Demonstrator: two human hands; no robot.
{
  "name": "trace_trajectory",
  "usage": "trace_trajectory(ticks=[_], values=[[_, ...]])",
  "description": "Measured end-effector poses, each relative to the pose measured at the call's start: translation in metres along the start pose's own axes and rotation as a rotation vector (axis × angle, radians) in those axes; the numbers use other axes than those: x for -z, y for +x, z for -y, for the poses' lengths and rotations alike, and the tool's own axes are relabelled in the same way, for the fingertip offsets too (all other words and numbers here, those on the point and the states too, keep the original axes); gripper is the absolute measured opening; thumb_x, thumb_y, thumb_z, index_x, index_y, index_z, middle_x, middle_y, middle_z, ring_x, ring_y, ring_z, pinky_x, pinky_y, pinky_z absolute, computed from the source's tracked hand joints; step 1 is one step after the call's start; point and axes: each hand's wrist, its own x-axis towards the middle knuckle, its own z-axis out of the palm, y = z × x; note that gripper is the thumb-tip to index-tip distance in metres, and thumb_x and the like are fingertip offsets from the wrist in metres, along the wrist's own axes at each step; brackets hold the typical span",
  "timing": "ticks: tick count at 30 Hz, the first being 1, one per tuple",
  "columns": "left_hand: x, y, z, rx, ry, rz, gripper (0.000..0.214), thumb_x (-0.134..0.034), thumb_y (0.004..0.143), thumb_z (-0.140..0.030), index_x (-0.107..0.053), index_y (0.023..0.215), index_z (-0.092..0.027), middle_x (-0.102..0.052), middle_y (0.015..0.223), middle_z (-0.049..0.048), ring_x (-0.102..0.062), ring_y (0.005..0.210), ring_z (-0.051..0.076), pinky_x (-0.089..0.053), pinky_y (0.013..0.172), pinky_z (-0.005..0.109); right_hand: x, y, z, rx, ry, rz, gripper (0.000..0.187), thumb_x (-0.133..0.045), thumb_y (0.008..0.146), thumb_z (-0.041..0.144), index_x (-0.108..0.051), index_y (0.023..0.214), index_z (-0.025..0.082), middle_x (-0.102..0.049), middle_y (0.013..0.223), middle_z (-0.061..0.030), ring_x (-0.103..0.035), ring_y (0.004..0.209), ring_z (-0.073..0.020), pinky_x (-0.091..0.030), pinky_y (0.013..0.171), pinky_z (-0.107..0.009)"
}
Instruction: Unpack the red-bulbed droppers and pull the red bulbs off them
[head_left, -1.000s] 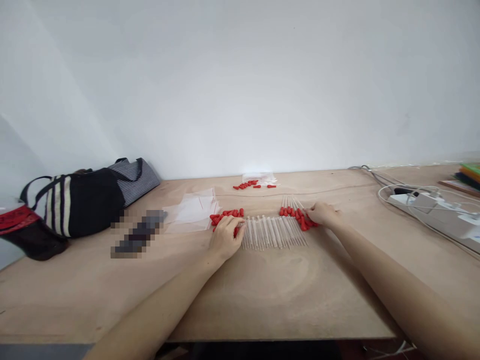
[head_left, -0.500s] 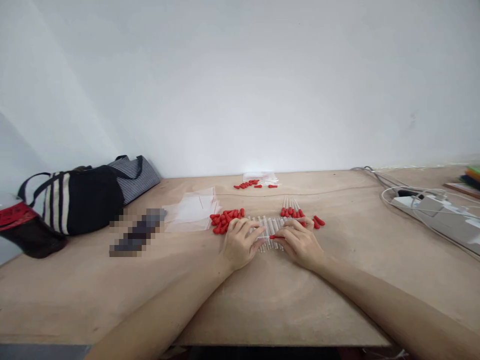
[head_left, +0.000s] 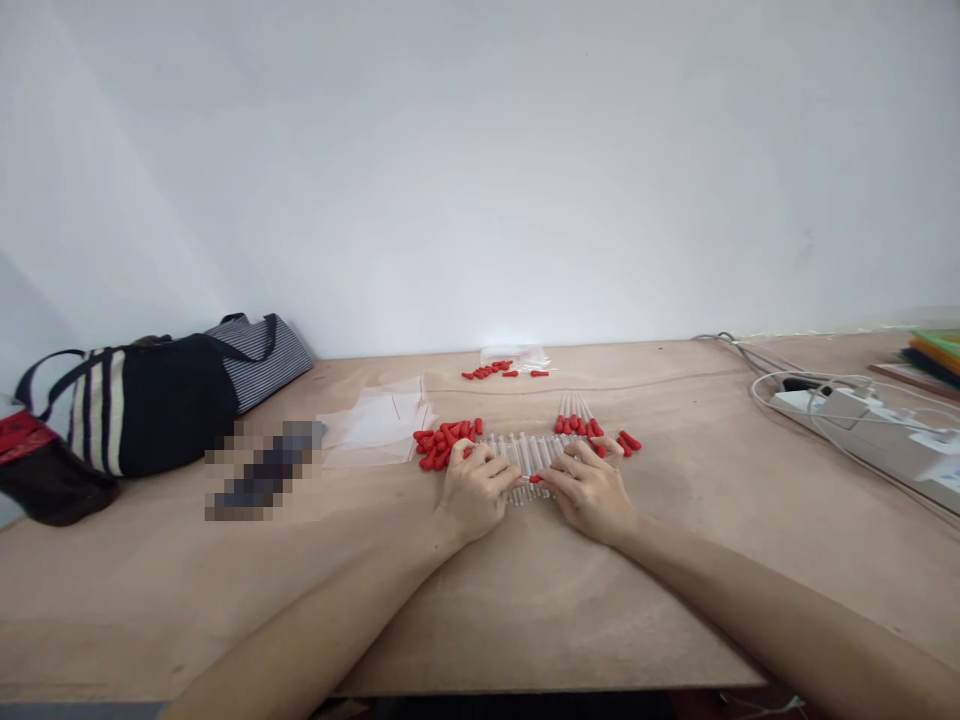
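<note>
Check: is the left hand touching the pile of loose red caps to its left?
Cannot tell. In the head view the left hand sits right against the red caps, with no plain gap or contact.

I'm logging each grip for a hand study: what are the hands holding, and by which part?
Between the left hand and right hand fingertips sits a small red cap, seemingly pinched at its ends above the clear tubes; exact grip unclear.
</note>
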Motion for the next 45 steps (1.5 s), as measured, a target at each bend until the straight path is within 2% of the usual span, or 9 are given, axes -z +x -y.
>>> trace_trajectory(ticks=[11,15,18,22,26,29,34,39,45], values=[[-0.002,0.0,0.0,0.036,-0.025,0.029,0.024,-0.045,0.087,-0.026,-0.065,0.075,-0.024,-0.067,0.069,0.0011,-0.05,0.07,0.016,-0.026,0.08,0.039,-0.002,-0.003,0.0,0.0,0.045,-0.008,0.017,-0.049,0.08,0.016,-0.064,0.076,0.024,-0.058,0.061,0.0032,-0.05,0.074,-0.0131,-0.019,0.086,-0.039],[-0.001,-0.003,0.009,0.054,-0.015,-0.013,0.021,-0.047,0.085,-0.023,-0.063,0.073,-0.023,-0.067,0.069,0.0001,-0.051,0.069,0.016,-0.027,0.078,0.039,0.003,-0.005,-0.007,-0.041,0.09,-0.022,0.018,-0.047,0.082,0.017,-0.063,0.076,0.023,-0.06,0.063,0.0028,-0.051,0.077,-0.0136,-0.018,0.087,-0.038],[-0.002,-0.007,0.019,0.127,0.006,-0.085,0.021,-0.046,0.086,-0.021,-0.062,0.072,-0.021,-0.065,0.068,0.0004,-0.051,0.068,0.017,-0.029,0.073,0.037,0.01,-0.006,-0.023,-0.217,0.066,-0.059,0.021,-0.045,0.083,0.02,-0.064,0.074,0.023,-0.063,0.069,0.0014,-0.052,0.079,-0.0145,-0.017,0.088,-0.039],[-0.005,-0.007,0.021,0.142,-0.064,-0.086,0.023,-0.039,0.089,-0.021,-0.06,0.08,-0.019,-0.063,0.072,0.0031,-0.052,0.069,0.017,-0.033,0.066,0.032,0.017,-0.003,-0.053,-0.595,0.005,-0.068,0.024,-0.044,0.082,0.034,-0.066,0.08,0.025,-0.064,0.079,-0.0009,-0.051,0.082,-0.0177,-0.016,0.086,-0.041],[-0.002,0.005,0.016,0.246,-0.219,-0.04,0.021,-0.037,0.087,-0.017,-0.058,0.085,-0.018,-0.059,0.081,0.0045,-0.054,0.077,0.017,-0.04,0.072,0.03,0.021,-0.002,-0.088,-0.931,-0.048,0.064,0.029,-0.043,0.075,0.041,-0.066,0.08,0.024,-0.064,0.078,-0.0032,-0.05,0.084,-0.0223,-0.017,0.083,-0.044],[0.005,0.024,0.012,0.343,-0.352,0.04,0.019,-0.04,0.085,-0.016,-0.059,0.083,-0.017,-0.058,0.086,0.0048,-0.056,0.08,0.016,-0.043,0.074,0.028,0.023,-0.004,-0.11,-1.085,-0.085,0.216,0.03,-0.043,0.072,0.04,-0.067,0.076,0.023,-0.065,0.072,-0.004,-0.052,0.082,-0.0241,-0.019,0.083,-0.045],[0.001,0.066,0.006,0.666,-0.486,0.318,0.014,-0.049,0.078,-0.017,-0.062,0.083,-0.016,-0.065,0.081,0.002,-0.06,0.075,0.013,-0.045,0.066,0.022,0.02,-0.008,-0.129,-1.255,-0.071,0.408,0.027,-0.046,0.07,0.039,-0.068,0.074,0.023,-0.063,0.062,-0.0044,-0.056,0.075,-0.0241,-0.023,0.083,-0.046],[-0.024,0.09,0.001,0.766,-0.437,0.498,0.007,-0.059,0.065,-0.017,-0.065,0.068,-0.015,-0.064,0.057,-0.0006,-0.059,0.057,0.014,-0.043,0.054,0.021,0.013,-0.01,-0.13,-1.25,-0.042,0.45,0.022,-0.052,0.068,0.038,-0.068,0.071,0.023,-0.063,0.063,-0.0048,-0.057,0.075,-0.0247,-0.024,0.084,-0.048],[-0.037,0.1,-0.007,0.806,-0.321,0.621,0.015,-0.059,0.057,-0.015,-0.066,0.07,-0.015,-0.066,0.054,0.0021,-0.062,0.065,0.019,-0.042,0.052,0.022,0.005,-0.01,-0.124,-1.196,-0.003,0.475,0.023,-0.053,0.067,0.042,-0.068,0.072,0.026,-0.064,0.065,-0.0032,-0.057,0.076,-0.0242,-0.025,0.085,-0.049]])
